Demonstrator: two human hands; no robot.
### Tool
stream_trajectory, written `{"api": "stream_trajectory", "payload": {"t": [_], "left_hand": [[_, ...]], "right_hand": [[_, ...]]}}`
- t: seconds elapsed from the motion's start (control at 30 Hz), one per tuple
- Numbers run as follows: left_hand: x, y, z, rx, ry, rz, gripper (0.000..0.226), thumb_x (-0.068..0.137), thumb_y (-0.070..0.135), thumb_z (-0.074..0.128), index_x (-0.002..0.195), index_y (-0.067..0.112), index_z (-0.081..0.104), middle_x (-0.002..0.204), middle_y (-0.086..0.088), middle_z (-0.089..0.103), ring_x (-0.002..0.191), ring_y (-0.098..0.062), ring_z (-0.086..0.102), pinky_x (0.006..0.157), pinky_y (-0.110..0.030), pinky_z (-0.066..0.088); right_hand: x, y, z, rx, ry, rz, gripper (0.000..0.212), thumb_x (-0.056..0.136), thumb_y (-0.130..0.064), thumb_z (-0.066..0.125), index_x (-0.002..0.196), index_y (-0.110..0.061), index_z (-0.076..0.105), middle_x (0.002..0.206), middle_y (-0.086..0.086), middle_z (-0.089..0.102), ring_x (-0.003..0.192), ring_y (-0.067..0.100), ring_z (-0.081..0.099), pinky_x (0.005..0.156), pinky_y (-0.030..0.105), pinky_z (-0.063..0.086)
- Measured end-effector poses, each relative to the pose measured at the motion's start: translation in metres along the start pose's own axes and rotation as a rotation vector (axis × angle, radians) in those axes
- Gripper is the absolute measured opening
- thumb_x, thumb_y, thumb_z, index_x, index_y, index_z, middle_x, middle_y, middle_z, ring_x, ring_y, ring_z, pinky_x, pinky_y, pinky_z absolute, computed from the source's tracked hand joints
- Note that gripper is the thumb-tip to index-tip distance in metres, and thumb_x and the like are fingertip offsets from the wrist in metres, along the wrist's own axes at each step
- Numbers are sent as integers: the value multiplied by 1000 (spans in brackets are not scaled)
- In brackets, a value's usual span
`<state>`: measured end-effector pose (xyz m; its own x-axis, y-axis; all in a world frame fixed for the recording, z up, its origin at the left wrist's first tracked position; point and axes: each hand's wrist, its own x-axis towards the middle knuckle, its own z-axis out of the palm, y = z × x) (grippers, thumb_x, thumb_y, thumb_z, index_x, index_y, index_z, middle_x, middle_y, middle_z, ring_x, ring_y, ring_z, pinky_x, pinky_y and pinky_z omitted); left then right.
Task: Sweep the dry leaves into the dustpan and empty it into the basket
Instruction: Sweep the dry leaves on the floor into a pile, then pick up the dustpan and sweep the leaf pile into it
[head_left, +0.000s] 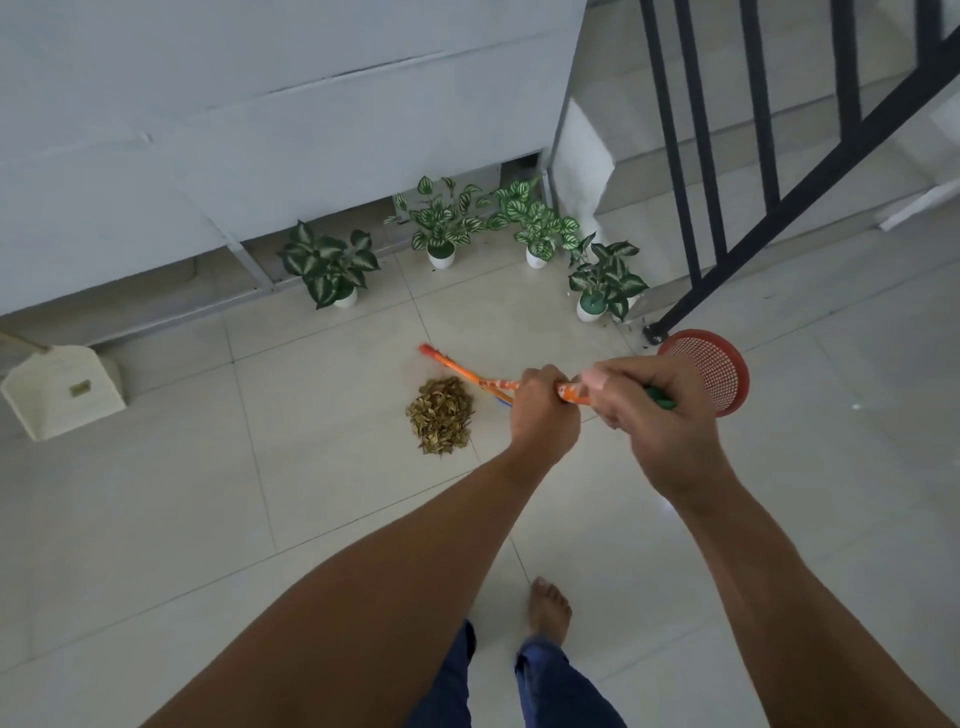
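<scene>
A heap of dry brown leaves (440, 415) lies on the pale tiled floor, just left of my hands. Both hands grip an orange broom handle (457, 368) that slants up and left past the heap. My left hand (543, 410) holds it lower down; my right hand (649, 410) holds it near its green end. The broom head is hidden behind my left hand. A cream dustpan (62, 389) leans against the wall base at far left, well away from the heap. A red mesh basket (714, 369) stands right behind my right hand.
Several potted plants in white pots (332, 267) line the wall base beyond the heap. A black stair railing (727, 218) and steps rise at the right. My bare foot (548, 608) stands on the tiles below.
</scene>
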<state>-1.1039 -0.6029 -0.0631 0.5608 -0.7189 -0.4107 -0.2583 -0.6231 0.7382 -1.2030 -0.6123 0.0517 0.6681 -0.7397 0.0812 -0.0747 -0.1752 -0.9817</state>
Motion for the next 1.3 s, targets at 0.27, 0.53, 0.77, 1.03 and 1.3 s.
{"api": "stream_trajectory", "payload": {"t": [0.27, 0.53, 0.77, 1.03, 1.3], "left_hand": [[-26, 47, 14, 344, -67, 253, 12, 94, 13, 51, 94, 9, 63, 99, -8, 64, 87, -24, 64, 74, -35, 53], [-57, 35, -9, 389, -28, 99, 18, 94, 17, 49, 76, 16, 48, 97, -12, 63, 90, -32, 62, 68, -34, 42], [-72, -20, -69, 615, -28, -11, 23, 96, 18, 53, 112, 16, 68, 114, -10, 63, 108, -31, 64, 85, -40, 48], [-94, -139, -173, 562, 18, -119, 28, 96, 14, 56, 124, 12, 57, 126, -7, 53, 114, -32, 61, 88, -38, 51], [-136, -285, -325, 332, 190, -344, 61, 98, 29, 64, 150, 19, 33, 145, -6, 39, 120, -33, 61, 100, -43, 49]], "right_hand": [[-13, -43, -74, 267, -244, -9, 58, 92, -65, 51, 53, -22, 56, 54, 0, 50, 56, 26, 44, 82, 50, 46], [16, -49, -83, 263, -398, 490, 52, 81, -57, 68, 72, -6, 69, 71, 15, 68, 68, 22, 67, 83, 44, 57], [34, -27, 4, -115, -645, 829, 44, 79, -32, 83, 104, 1, 67, 94, 15, 73, 68, 21, 74, 57, 35, 60], [29, -17, 165, -235, -835, 910, 5, 93, -3, 62, 96, 1, 65, 73, 10, 63, 40, 7, 55, 39, 15, 42], [36, -18, 345, -185, -764, 1006, 11, 93, -4, 63, 83, -6, 64, 66, 4, 54, 36, 4, 49, 34, 15, 38]]}}
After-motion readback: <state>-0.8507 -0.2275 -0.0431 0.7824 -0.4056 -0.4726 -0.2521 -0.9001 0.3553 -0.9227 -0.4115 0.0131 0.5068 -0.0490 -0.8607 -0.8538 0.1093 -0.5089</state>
